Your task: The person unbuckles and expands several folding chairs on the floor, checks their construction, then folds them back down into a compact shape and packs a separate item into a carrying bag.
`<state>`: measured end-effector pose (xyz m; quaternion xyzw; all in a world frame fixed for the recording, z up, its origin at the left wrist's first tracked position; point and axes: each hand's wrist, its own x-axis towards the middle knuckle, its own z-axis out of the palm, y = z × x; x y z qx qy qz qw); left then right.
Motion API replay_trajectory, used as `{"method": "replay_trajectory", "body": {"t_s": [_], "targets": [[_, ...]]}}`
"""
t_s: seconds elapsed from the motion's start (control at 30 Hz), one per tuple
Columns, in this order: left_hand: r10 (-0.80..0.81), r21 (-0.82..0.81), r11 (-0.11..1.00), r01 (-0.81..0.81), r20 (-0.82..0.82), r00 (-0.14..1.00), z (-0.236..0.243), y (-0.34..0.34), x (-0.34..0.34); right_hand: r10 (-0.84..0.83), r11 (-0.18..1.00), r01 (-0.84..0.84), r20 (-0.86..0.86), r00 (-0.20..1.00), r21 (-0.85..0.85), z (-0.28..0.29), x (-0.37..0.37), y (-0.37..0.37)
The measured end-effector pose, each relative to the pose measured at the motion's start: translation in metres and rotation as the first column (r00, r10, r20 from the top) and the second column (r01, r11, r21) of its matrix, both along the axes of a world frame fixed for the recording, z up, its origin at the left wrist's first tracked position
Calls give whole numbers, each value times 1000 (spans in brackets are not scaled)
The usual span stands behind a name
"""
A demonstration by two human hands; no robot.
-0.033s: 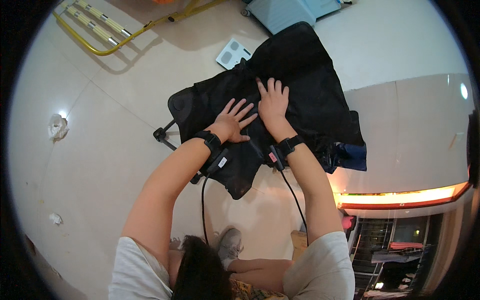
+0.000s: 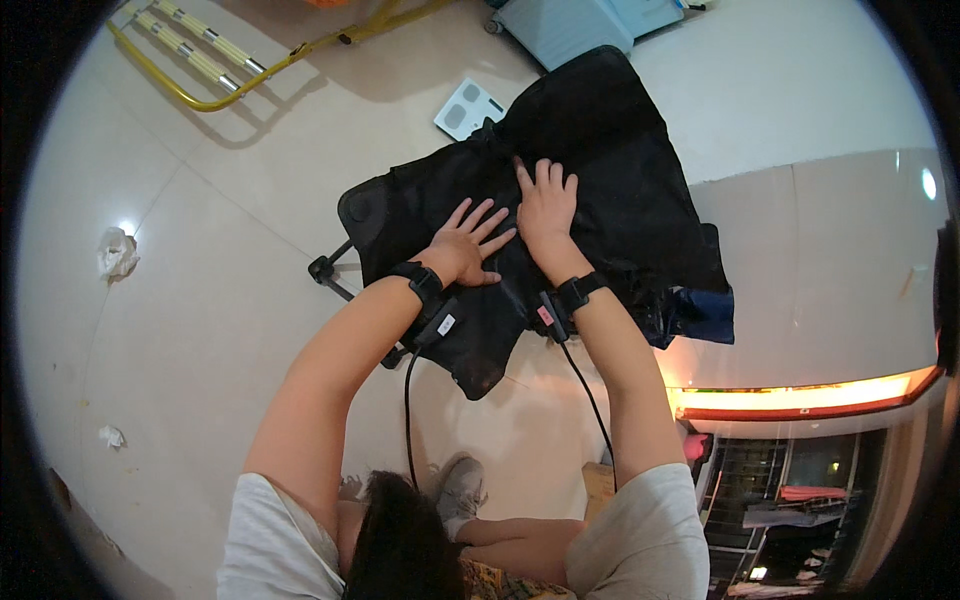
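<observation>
The left grip (image 2: 460, 252) spreads wide and flat on the black cloth-covered folding frame (image 2: 600, 130), which lies directly beneath both grips. Just beside it, the right grip (image 2: 547, 210) rests empty, fingers slightly parted; beyond both lies a white bathroom scale (image 2: 469, 108).

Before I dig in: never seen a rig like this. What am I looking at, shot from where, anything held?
No machine here: just a person's bare hands. The view looks down from the left one of two fisheye cameras worn on the head, so straight edges bend near the rim. The left hand and right hand rest, fingers spread, on black fabric; neither appears to grip it. Black wrist straps sit on both arms, with cables running down. On the floor nearby are a white scale and a light-blue suitcase.
</observation>
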<state>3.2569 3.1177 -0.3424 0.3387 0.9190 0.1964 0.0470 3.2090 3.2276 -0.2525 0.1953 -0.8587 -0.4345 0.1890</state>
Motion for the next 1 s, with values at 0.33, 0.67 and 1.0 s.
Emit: {"method": "replay_trajectory", "body": {"t_s": [0.33,0.67,1.0], "targets": [[-14,-12,1000,15,32,999,-17,4,5,-24,997,44,306,952,-57,1,1,5],[-5,-42,999,7,35,999,-16,2,1,-184,971,240,607,773,-12,13,-4,-5],[3,-21,1000,-1,59,998,-19,1,1,-266,838,545,845,465,-37,-2,-24,31]]}}
